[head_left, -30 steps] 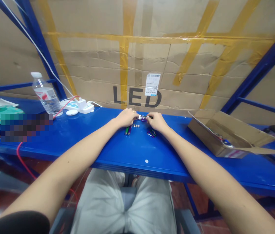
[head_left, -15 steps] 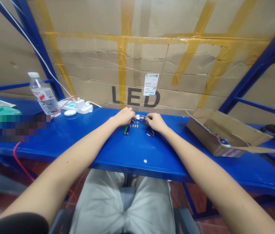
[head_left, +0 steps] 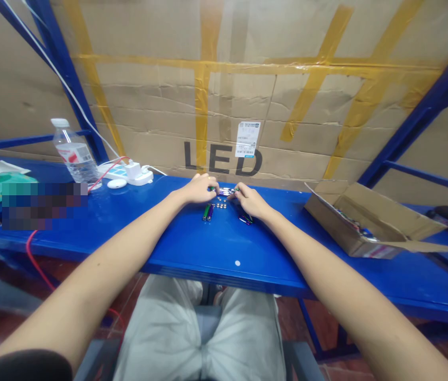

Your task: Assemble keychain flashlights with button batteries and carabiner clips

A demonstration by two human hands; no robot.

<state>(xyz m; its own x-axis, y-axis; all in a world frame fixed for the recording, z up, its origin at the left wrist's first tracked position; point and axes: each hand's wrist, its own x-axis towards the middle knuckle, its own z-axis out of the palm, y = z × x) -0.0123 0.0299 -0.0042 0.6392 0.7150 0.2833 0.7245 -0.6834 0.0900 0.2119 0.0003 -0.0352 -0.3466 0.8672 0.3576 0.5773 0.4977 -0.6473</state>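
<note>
My left hand [head_left: 200, 189] is closed over the table, its fingertips at the left end of a row of small shiny silver pieces [head_left: 226, 191]. At the right end of that row, my right hand [head_left: 252, 202] pinches; what lies in its fingers is too small to make out. Between the hands, several tiny round silver pieces [head_left: 221, 204] like button cells lie on the blue table [head_left: 192, 248]. Nearer me are small green and purple metal tubes [head_left: 208, 212], side by side. Shiny purple and green loops like carabiners [head_left: 245, 218] lie below my right hand, partly covered.
An open cardboard box [head_left: 367, 233] with small parts stands at the right. On the left are a water bottle [head_left: 73, 156], a white power strip [head_left: 139, 174], a white disc [head_left: 116, 183] and a green tissue pack [head_left: 5, 188]. A large carton [head_left: 160, 116] stands behind the table.
My right hand has shifted slightly down and covers more of the carabiner-like loops. My left fingers have moved a little at the silver row. The camera has tilted slightly.
</note>
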